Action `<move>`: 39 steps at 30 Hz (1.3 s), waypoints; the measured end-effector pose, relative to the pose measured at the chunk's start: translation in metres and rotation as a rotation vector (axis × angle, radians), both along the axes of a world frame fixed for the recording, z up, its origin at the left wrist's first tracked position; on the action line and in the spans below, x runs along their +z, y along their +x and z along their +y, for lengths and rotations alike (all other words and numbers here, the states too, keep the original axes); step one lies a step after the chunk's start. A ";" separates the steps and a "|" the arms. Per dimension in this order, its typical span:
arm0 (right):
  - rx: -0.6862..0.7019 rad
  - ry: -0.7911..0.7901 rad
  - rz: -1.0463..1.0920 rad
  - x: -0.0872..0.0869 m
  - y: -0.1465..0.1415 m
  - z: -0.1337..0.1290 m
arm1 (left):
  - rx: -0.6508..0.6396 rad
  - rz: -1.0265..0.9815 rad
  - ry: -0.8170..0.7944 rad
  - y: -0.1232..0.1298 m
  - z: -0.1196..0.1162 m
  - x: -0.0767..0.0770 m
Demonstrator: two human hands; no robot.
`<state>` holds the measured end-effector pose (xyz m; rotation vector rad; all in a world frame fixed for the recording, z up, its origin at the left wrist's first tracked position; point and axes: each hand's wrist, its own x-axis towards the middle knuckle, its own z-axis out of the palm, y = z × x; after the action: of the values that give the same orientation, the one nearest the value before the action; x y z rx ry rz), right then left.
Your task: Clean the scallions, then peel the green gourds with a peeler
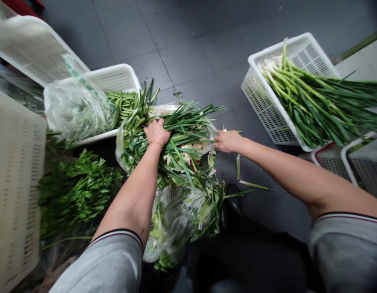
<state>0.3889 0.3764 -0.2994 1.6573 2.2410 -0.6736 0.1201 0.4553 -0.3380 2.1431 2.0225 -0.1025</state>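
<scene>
My left hand [158, 132], with a thin bracelet at the wrist, presses into a heap of long green scallion leaves [188, 118], its fingers bent into them. The leaves lie over a clear plastic bag [120, 147] full of vegetable trimmings [179, 158]. At the bag's right side, my right hand [228, 141] is closed on its pale rim, fingertips pinched together. Some leaf ends stick out past the bag. What lies under my left palm is hidden.
White baskets stand around: one with green beans [123, 101] and a plastic bag [81, 108], another with scallions [310, 101] at right. Leafy greens [78, 187] lie at left. Netted trimmings [182, 219] sit nearer me. Loose leaf pieces [252, 185] lie on the dark tiled floor [194, 53].
</scene>
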 end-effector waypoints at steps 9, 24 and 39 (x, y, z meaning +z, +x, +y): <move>-0.122 0.170 -0.259 0.026 -0.014 0.056 | -0.168 -0.029 0.062 -0.002 -0.026 0.001; -0.024 0.178 -0.497 0.103 0.033 0.067 | -0.251 0.008 -0.009 0.016 -0.020 0.012; -0.214 0.438 -0.023 0.064 -0.053 0.115 | -0.271 -0.056 -0.015 0.015 -0.032 0.017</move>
<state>0.3358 0.4916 -0.2357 2.1144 2.3342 -0.2084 0.1349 0.4237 -0.3211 2.3702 1.6871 -0.0943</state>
